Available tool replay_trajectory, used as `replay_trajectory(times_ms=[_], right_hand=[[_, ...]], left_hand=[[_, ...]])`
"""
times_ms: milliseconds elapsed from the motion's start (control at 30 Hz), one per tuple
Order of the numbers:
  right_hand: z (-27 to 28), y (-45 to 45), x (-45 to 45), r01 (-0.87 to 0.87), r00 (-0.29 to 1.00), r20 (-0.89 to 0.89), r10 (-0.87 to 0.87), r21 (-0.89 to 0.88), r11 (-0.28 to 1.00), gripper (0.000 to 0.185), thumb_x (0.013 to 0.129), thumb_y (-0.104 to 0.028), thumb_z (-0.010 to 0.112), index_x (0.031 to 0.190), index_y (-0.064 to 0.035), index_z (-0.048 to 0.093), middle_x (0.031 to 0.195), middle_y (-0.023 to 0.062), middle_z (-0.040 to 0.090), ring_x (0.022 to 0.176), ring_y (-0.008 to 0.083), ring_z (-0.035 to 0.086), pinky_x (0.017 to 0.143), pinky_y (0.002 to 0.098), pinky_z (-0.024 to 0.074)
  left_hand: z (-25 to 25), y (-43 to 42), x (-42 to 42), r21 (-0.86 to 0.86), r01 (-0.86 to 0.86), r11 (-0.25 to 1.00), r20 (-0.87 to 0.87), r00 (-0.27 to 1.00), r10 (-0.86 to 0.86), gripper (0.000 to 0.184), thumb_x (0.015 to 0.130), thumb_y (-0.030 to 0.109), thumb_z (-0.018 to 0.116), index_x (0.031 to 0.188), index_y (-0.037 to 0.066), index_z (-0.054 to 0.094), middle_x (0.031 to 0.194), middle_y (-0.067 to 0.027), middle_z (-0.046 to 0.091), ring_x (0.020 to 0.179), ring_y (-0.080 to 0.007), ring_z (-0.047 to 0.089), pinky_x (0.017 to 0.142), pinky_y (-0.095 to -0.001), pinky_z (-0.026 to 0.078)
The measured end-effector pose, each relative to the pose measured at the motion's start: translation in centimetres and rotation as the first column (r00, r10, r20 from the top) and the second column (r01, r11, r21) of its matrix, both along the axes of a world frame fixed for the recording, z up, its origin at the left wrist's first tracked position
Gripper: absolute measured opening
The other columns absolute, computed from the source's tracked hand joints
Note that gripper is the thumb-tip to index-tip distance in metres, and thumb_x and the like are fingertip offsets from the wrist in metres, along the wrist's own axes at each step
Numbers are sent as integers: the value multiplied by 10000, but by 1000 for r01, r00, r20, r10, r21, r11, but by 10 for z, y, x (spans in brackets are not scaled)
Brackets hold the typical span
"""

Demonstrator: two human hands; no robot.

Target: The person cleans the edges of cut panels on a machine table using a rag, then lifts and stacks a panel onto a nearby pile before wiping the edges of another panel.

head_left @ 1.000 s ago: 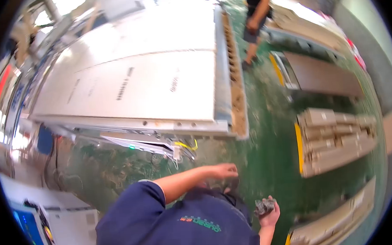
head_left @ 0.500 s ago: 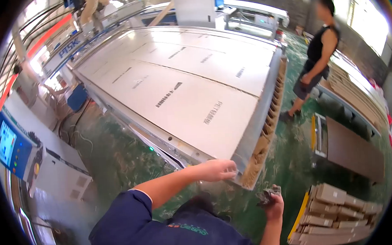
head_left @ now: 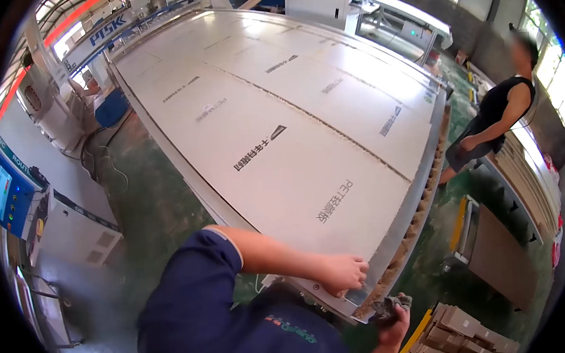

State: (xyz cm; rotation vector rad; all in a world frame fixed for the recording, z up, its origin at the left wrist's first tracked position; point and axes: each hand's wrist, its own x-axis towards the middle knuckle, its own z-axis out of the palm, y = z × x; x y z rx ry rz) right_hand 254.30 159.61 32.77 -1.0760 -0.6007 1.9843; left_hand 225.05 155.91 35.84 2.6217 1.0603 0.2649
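Observation:
The fingers of my left hand (head_left: pixel 344 275) are curled together at the near corner of a large white printed board (head_left: pixel 276 177). Whatever they may hold is hidden beneath them. Just right of that corner, beyond the machine bed's edge, my right hand (head_left: pixel 396 327) is closed round a dark grey crumpled clump (head_left: pixel 390 307). Brown sawdust (head_left: pixel 419 219) lies in a ridged strip along the bed's right side. A dusty seam runs lengthwise across the white surface.
A blue control panel (head_left: pixel 7 191) on a white cabinet (head_left: pixel 77 229) stands at left. At right a person (head_left: pixel 499 114) in dark clothes is beside stacked boards (head_left: pixel 522 170). Below are a brown panel (head_left: pixel 500 254) and cardboard-coloured packs (head_left: pixel 460 330). A machine gantry (head_left: pixel 105 32) spans the far left.
The view has swung up and right, showing more of the board. My left hand has come over its near corner. My right hand still holds the clump, now close to the bed. The person appears farther right.

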Motion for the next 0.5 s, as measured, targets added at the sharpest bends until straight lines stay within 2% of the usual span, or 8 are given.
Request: replay_trajectory(times_ms=[133,300,500], right_hand=[[8,3,-17,46,998,51,-48,39,998,481,843,-67,535,1323,-50,513,1070,101,625,953,259,645,856,409,558],[23,16,-41,-69,971,233,45,95,993,484,822,-36,549,1303,-28,506,1063,101,601,947,251,637,867,379,551],[29,26,-60,-212,924,352,148,150,966,475,792,-53,583,1259,-21,507,1072,96,577,953,219,608,886,323,516]], left_hand=[[0,10,-6,4,110,994,-39,993,-110,268,667,303,735,862,122,707,1009,-29,658,1121,-243,524,1036,-392,353],[-15,21,-6,13,195,981,-28,980,-195,274,674,289,733,895,127,720,1033,-46,664,1106,-249,548,1104,-418,321],[-15,29,-11,8,266,964,6,964,-266,314,683,339,753,914,129,717,1010,-44,651,1097,-251,556,1127,-450,297]])
